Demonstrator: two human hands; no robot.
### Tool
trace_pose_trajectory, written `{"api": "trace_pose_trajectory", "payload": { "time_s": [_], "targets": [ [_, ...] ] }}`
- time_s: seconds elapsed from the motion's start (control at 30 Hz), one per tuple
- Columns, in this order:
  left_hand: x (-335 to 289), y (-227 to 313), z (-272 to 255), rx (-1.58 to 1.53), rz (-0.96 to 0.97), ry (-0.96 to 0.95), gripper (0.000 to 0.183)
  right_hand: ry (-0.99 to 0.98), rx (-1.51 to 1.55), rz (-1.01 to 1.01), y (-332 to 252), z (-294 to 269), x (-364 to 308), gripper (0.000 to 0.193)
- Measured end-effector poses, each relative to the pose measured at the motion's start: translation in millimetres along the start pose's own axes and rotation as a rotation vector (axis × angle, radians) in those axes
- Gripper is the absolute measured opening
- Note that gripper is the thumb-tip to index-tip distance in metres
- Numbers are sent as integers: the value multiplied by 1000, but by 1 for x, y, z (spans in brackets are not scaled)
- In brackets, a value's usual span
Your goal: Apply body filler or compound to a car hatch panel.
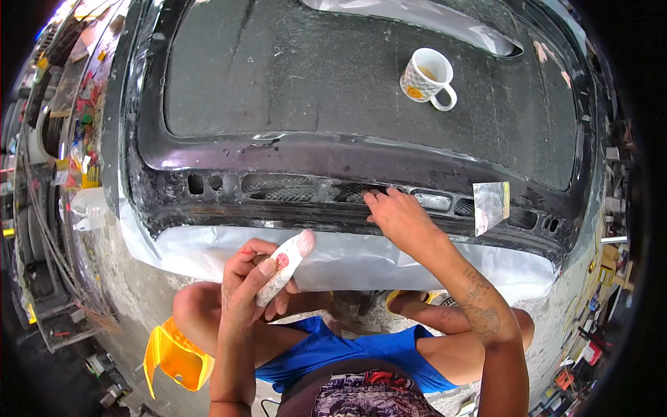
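My left hand (251, 279) is closed around a narrow white piece (280, 270) with a red printed mark and a pink lump of paste at its upper end. It is held tilted above my lap. My right hand (401, 217) reaches forward to a large dark car body panel (292, 154). Its fingers are bent at the edge of a slot with mesh (353, 193) in the panel's near rim. Whatever lies under those fingertips is hidden. Just right of that hand, a bright, pale patch (432, 201) fills another slot.
On the panel's black surface stands a white patterned mug (425, 75) with brown liquid. A small clear bag (490, 207) lies on the right rim. Silvery sheeting (347, 260) hangs below the panel. A yellow plastic piece (178, 354) is by my left knee. Cluttered shelves line the left.
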State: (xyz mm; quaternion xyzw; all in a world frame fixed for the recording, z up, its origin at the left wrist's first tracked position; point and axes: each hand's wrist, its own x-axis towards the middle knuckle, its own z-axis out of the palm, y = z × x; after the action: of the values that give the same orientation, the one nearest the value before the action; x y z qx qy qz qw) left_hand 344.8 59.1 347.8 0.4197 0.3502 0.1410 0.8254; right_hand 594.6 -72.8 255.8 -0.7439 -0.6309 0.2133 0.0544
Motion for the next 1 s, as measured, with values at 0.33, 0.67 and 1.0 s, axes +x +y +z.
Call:
{"api": "trace_pose_trajectory", "payload": {
  "time_s": [0.33, 0.67, 1.0],
  "targets": [
    [71, 9, 17, 458, -61, -86, 22, 28, 2, 1, 4, 2, 3, 30],
    [95, 8, 23, 696, -64, -139, 22, 161, -72, -48, 3, 11, 0, 27],
    [95, 3, 34, 985, 113, -157, 17, 106, -74, 7, -4, 4, 4, 16]
  ]
}}
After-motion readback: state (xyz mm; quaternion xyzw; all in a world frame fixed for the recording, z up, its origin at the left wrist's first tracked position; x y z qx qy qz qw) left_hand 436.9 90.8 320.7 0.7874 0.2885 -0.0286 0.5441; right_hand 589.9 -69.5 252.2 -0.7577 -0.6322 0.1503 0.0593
